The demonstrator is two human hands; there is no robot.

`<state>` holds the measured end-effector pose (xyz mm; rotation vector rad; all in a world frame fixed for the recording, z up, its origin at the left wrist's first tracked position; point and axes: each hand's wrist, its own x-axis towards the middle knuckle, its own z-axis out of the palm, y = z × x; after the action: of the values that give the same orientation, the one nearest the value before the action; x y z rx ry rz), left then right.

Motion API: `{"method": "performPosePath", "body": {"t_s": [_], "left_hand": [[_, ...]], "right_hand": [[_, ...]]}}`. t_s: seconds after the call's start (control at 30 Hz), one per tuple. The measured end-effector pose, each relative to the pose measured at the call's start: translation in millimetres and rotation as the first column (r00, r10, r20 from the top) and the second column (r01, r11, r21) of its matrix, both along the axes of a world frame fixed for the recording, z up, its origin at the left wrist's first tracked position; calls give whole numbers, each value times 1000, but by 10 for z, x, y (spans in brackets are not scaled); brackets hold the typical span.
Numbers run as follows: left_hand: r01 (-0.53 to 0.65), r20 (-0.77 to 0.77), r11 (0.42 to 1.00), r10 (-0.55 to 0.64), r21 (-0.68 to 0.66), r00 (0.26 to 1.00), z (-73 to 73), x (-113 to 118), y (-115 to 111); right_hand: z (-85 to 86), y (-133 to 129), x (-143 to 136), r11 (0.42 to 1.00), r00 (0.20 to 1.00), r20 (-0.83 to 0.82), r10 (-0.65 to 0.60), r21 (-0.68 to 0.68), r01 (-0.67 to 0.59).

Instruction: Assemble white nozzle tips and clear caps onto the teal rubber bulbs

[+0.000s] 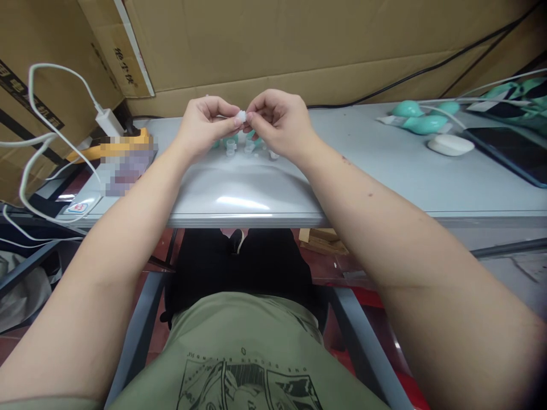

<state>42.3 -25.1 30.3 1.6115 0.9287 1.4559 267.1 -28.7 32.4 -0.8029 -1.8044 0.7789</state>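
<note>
A small translucent white plastic piece [241, 117] is pinched between both hands above the far part of the grey table [205, 188]. My left hand [205, 122] grips it from the left with thumb and forefinger. From the right, my right hand [280, 117] holds it with fingertips pressed together. Beneath the hands, several small clear plastic cups [231, 148] stand on the table, with teal pieces [220, 141] among them, partly hidden by the fingers.
At the left are a white charger [109, 122] with looped cables and a yellow object [89, 152]. Teal rounded objects [421, 117], a white case [450, 144] and a dark phone [513, 154] lie at the right. Cardboard [256, 45] stands behind.
</note>
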Motion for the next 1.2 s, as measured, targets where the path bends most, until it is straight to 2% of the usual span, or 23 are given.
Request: {"method": "performPosePath", "body": {"t_s": [0.17,0.43,0.63,0.9,1.03,1.2], "left_hand": [[25,-60,1000,-26,-9,998,-20,-44,16],[81,-63,996,-80,25,995,-16,-51,-11],[97,-80,995,-94,30,992,-9,-71,-22],[88,-67,996,-89,-20,994,-14,-127,9],[116,-62,993,-117,-23,991,-15,-134,6],[114,-83,993,-117,-44,990,-9,-129,1]], "right_hand": [[-7,49,15,995,994,-71,80,-58,-85],[-36,112,43,977,976,-180,121,-154,-150],[-27,151,67,960,976,-146,162,-205,-190],[-15,3,5,973,988,-133,78,-204,-104],[-16,5,5,973,981,-165,104,-187,-135],[4,-2,20,962,987,-115,114,-236,-139]]}}
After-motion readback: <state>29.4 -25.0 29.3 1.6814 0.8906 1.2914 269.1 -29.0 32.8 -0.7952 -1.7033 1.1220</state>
